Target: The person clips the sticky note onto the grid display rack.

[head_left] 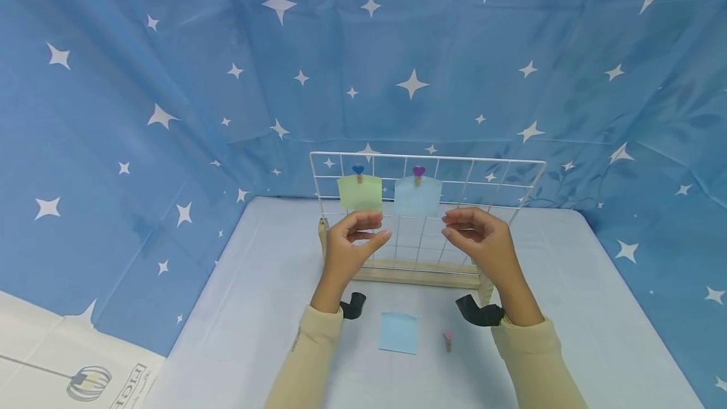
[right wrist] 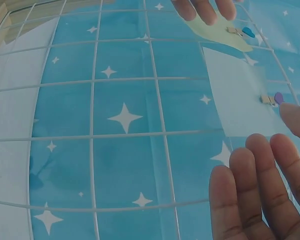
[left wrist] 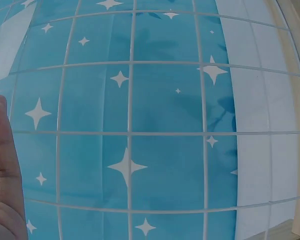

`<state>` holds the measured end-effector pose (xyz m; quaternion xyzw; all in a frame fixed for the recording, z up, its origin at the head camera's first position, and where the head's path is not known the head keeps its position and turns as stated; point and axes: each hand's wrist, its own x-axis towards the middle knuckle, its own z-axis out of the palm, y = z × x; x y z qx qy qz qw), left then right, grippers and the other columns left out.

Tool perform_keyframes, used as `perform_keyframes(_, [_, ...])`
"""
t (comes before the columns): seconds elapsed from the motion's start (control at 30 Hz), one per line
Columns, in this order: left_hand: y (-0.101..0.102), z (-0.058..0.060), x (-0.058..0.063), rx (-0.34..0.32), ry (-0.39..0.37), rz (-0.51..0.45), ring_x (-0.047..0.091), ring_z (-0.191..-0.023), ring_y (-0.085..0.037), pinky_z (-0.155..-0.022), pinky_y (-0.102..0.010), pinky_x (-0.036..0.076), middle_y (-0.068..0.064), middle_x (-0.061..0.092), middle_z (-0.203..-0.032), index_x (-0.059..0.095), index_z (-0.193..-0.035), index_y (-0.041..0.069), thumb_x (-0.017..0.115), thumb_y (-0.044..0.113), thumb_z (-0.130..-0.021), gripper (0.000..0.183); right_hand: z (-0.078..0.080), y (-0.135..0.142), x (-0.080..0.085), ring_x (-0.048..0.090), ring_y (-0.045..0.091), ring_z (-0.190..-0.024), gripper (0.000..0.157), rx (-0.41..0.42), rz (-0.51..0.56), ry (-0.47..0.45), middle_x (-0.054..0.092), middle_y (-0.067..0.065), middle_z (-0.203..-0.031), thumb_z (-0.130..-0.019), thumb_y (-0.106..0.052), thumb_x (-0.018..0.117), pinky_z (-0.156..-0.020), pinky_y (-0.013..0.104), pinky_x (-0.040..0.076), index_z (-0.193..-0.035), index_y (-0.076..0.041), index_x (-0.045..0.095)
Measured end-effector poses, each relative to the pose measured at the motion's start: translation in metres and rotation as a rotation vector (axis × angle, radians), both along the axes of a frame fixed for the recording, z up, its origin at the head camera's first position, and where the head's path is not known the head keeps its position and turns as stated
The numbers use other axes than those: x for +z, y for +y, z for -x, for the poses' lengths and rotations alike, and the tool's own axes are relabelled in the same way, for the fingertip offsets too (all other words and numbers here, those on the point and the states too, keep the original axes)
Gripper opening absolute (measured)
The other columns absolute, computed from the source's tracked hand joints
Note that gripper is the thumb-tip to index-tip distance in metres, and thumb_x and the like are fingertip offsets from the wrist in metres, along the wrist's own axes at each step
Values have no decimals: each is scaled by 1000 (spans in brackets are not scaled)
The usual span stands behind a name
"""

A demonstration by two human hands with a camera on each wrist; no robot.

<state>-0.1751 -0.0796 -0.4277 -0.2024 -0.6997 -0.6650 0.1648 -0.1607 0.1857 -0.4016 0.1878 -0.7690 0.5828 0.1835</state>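
Note:
Both hands hover in front of a white wire grid (head_left: 423, 242), apart from each other. My left hand (head_left: 354, 238) has loosely bent fingers and nothing between them, just below a green paper note (head_left: 360, 193). A clothespin with a blue heart (head_left: 358, 170) fixes that note to the grid. My right hand (head_left: 479, 235) is likewise bare, to the lower right of a light blue note (head_left: 418, 196). This note hangs from a clothespin with a purple heart (head_left: 418, 171). In the right wrist view, the right hand's fingers (right wrist: 255, 190) stretch near the light blue note (right wrist: 240, 95).
On the white table (head_left: 227, 333) lie another blue note (head_left: 397, 332) and a clothespin with a pink heart (head_left: 448, 340), between the forearms. A wooden base (head_left: 417, 275) supports the grid. Blue star-printed cloth (head_left: 363, 49) hangs behind. A printed sheet (head_left: 68, 358) is at lower left.

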Motion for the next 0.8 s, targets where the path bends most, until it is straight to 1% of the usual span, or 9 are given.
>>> perform_keyframes(0.07, [-1,-2,-2,-4,-9,-1,75,-108,-34,-89,-29,63,-20,77,-117,76,-118,-5,84,0,-89,31,-1,2,-2,71,-1,-97,24,10,7,-8,76,-6,-106,-92,14,76,-88,13,57,-115,10,74])
perform_keyframes(0.13, [-2,-3,-4,-8,-17,-1,75,-108,-36,-89,-29,63,-21,77,-118,75,-119,-5,84,0,-89,31,-2,5,-4,71,-1,-98,23,16,14,-18,75,-11,-106,-92,14,76,-89,13,57,-115,11,73])
perform_keyframes(0.23, [-3,-6,-8,-20,-32,3,74,-110,-39,-90,-28,62,-20,76,-119,75,-120,-5,84,-1,-89,32,-4,8,-8,71,-1,-99,22,21,14,-31,76,-10,-106,-92,14,75,-90,13,57,-114,13,72])
perform_keyframes(0.37, [-5,-9,-14,-39,-62,16,73,-111,-39,-90,-28,61,-19,76,-120,75,-122,-4,83,-1,-90,34,-7,12,-14,71,-1,-98,21,17,8,-43,76,-12,-106,-93,14,75,-89,13,57,-114,13,72])
perform_keyframes(0.43, [-6,-11,-17,-43,-73,21,73,-111,-38,-91,-28,61,-20,76,-121,75,-122,-3,83,0,-90,34,-9,14,-16,71,-1,-98,21,13,6,-48,76,-13,-106,-93,14,75,-89,13,57,-114,13,72])
perform_keyframes(0.6, [-8,-14,-24,-40,-96,27,73,-111,-36,-90,-26,61,-26,74,-122,74,-122,-4,83,-1,-90,34,-14,17,-25,70,-2,-99,23,-3,-8,-64,75,-10,-107,-92,14,75,-90,13,56,-115,12,72])
perform_keyframes(0.8, [-9,-18,-32,-37,-115,26,74,-110,-34,-90,-26,61,-21,76,-120,75,-122,-3,84,-1,-90,33,-19,20,-33,70,-2,-98,23,-14,-5,-77,75,-13,-106,-92,14,76,-88,13,57,-115,12,72])
